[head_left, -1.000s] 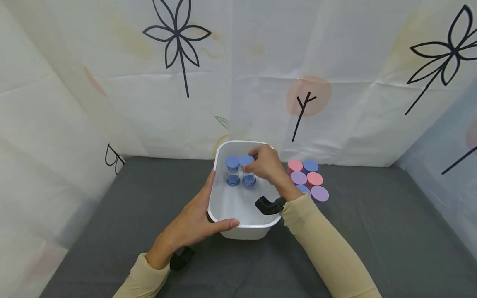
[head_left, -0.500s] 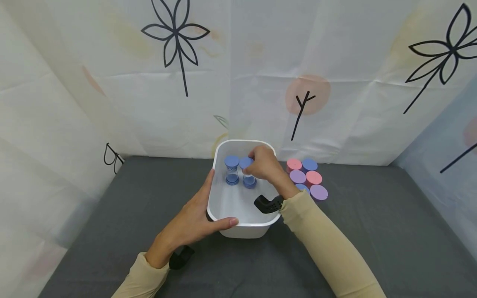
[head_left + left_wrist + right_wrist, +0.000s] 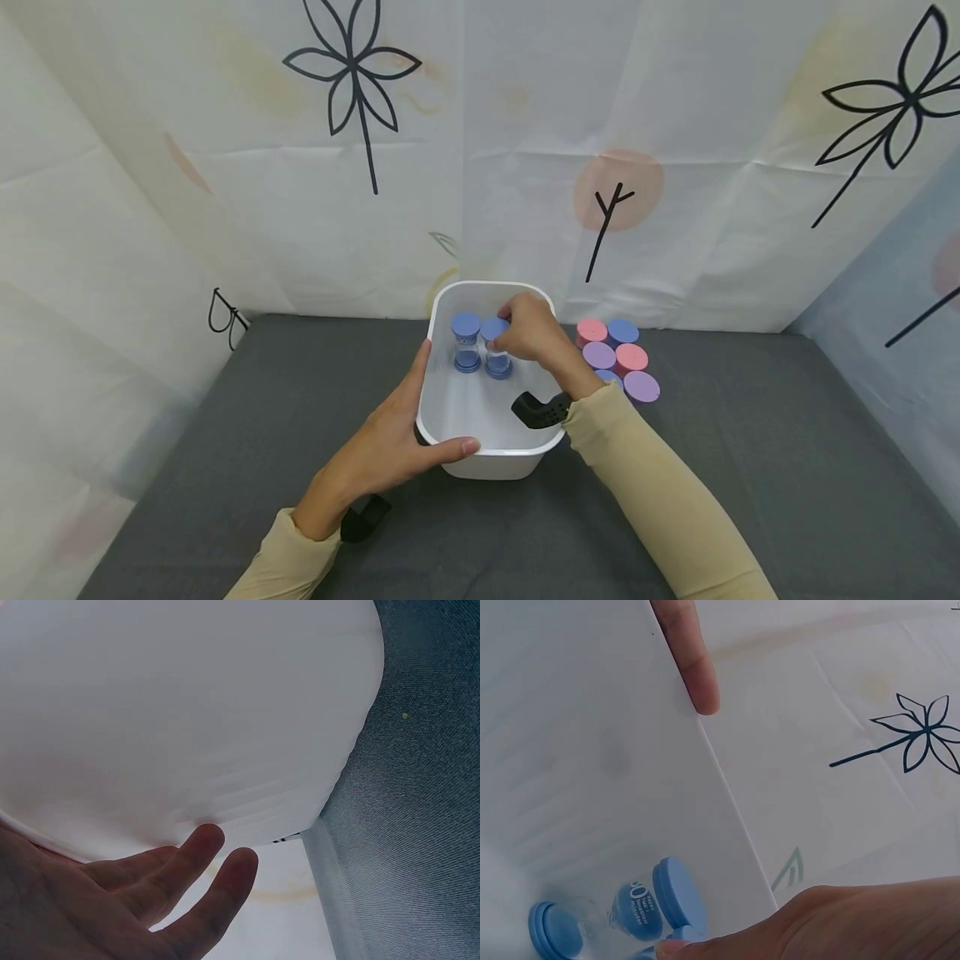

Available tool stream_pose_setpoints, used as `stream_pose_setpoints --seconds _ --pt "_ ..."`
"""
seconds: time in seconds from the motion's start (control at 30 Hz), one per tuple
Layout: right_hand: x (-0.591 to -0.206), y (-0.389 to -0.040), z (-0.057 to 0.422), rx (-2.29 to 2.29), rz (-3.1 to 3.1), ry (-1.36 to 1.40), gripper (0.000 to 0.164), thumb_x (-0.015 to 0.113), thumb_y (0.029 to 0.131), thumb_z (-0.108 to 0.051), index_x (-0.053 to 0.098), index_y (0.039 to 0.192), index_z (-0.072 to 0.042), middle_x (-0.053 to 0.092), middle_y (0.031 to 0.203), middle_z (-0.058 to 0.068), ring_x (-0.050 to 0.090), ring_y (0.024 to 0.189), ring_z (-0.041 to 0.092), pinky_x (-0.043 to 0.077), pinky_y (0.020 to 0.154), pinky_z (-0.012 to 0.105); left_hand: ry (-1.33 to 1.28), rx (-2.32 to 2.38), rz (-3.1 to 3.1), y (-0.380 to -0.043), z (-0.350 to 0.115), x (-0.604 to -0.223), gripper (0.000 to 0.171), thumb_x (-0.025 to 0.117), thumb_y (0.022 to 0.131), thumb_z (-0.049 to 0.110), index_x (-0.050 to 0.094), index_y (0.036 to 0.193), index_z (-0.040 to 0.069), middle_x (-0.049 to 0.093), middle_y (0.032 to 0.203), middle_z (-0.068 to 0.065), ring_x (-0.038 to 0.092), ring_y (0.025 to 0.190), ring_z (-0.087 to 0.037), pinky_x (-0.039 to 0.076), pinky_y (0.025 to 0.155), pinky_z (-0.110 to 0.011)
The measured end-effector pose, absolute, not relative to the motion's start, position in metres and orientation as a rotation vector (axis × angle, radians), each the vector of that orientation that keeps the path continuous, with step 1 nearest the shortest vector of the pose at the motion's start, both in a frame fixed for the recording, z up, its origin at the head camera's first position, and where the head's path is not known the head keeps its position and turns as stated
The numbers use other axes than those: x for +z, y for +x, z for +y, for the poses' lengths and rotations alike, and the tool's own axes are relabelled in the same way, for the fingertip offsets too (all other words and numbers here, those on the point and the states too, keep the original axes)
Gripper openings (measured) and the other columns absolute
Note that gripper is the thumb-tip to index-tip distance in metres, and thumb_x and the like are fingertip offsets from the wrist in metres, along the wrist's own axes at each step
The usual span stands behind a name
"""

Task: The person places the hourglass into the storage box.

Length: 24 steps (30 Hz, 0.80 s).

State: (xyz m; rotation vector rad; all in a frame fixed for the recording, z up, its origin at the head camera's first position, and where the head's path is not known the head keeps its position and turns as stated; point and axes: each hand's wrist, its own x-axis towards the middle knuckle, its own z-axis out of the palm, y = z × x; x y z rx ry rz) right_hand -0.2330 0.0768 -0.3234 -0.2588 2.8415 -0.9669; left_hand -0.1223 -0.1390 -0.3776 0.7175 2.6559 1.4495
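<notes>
In the head view, two blue-capped sand timers stand upright side by side in a white plastic bin (image 3: 480, 429). My right hand (image 3: 534, 333) reaches into the bin and pinches the right sand timer (image 3: 498, 365) by its top cap. Just left of it stands the other sand timer (image 3: 467, 342); the right wrist view shows printed lettering on its glass. My left hand (image 3: 382, 454) rests against the bin, fingers extended along its left outer wall and thumb on the front rim. From the left wrist, those fingers (image 3: 202, 862) touch the wall's outside.
Right of the bin, several pink, blue and purple round-capped pieces (image 3: 632, 358) stand grouped on the dark grey cloth (image 3: 750, 467); my right forearm partly covers them. A white printed curtain (image 3: 510, 208) rises behind and at both sides.
The right sand timer has shifted slightly left, towards the other one, in my right hand's pinch. My left hand and the bin stay in place.
</notes>
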Motion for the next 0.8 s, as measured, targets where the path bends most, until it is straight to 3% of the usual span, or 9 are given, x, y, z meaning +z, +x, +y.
stream_pose_setpoints --seconds 0.43,0.8 --pt "-0.3242 -0.2345 0.0768 -1.065 2.783 -0.23 0.05 0.083 0.077 -0.002 0.067 0.123 0.011 0.068 0.12 0.021 0.062 0.112 0.031 0.049 0.098 0.043 0.718 1.453 2.651 -0.1223 -0.1387 -0.3771 0.124 0.083 0.079 0.055 -0.005 0.164 0.03 0.018 0.164 0.016 0.051 0.125 -0.017 0.043 0.101 -0.05" --pt "-0.3279 -0.2402 0.0771 -1.125 2.807 -0.187 0.045 0.082 0.077 0.002 0.068 0.119 0.011 0.07 0.113 0.02 0.063 0.105 0.031 0.051 0.093 0.041 0.695 1.457 2.643 -0.121 -0.1397 -0.3773 0.125 0.083 0.079 0.055 -0.006 0.164 0.03 0.013 0.168 0.006 0.046 0.134 -0.028 0.039 0.106 -0.053"
